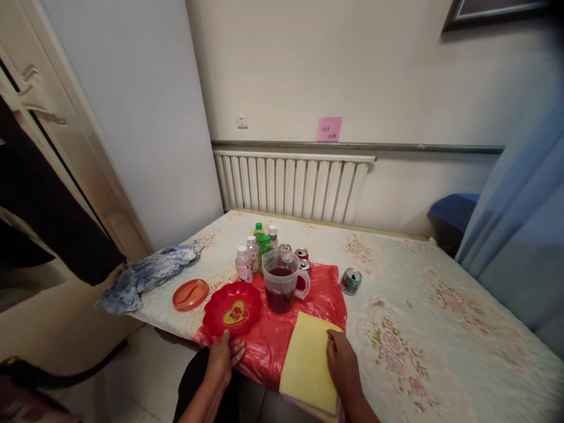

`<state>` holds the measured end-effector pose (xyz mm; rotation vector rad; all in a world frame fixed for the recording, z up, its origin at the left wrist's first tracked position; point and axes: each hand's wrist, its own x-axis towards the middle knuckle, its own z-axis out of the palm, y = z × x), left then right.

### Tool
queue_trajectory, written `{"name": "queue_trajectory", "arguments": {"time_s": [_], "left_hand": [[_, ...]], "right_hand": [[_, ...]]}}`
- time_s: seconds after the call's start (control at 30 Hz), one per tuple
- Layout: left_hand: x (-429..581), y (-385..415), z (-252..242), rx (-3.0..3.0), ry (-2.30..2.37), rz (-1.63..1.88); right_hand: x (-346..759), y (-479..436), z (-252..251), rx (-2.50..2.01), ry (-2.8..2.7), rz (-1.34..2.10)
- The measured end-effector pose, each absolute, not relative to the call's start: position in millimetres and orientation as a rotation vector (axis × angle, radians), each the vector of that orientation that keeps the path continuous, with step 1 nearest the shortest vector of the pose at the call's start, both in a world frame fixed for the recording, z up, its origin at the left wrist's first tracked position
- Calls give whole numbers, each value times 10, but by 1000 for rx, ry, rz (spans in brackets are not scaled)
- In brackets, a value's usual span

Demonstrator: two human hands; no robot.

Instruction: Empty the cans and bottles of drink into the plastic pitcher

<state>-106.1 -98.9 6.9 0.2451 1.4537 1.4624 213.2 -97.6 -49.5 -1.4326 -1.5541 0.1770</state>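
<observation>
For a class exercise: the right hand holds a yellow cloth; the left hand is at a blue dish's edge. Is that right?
The dish is red, not blue. The head view shows the left hand at its edge and the right hand holding a yellow cloth.

Jug (279, 294): one. Dish (233, 311): one. Orange lid (190, 295): one. Bottles (244, 267): five, being two green-capped, three white-capped. Cans (351, 282): at least four, some partly hidden. Red sheet (325, 294): one. Yellow cloth (309, 361): one folded stack, layers uncountable. Pink note (329, 129): one. Socket (242, 122): one. Radiator (304, 187): one.
</observation>
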Motion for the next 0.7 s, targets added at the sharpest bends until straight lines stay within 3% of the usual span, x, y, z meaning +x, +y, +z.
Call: {"name": "queue_trajectory", "arguments": {"time_s": [0.43,0.7], "left_hand": [[-516,-1113,-188,860,1388,1179],[-443,-1077,-317,1206,1366,1022]], "right_hand": [[2112,-994,-411,-1444,-1515,197],[2144,-751,4,-1524,-1355,401]]}}
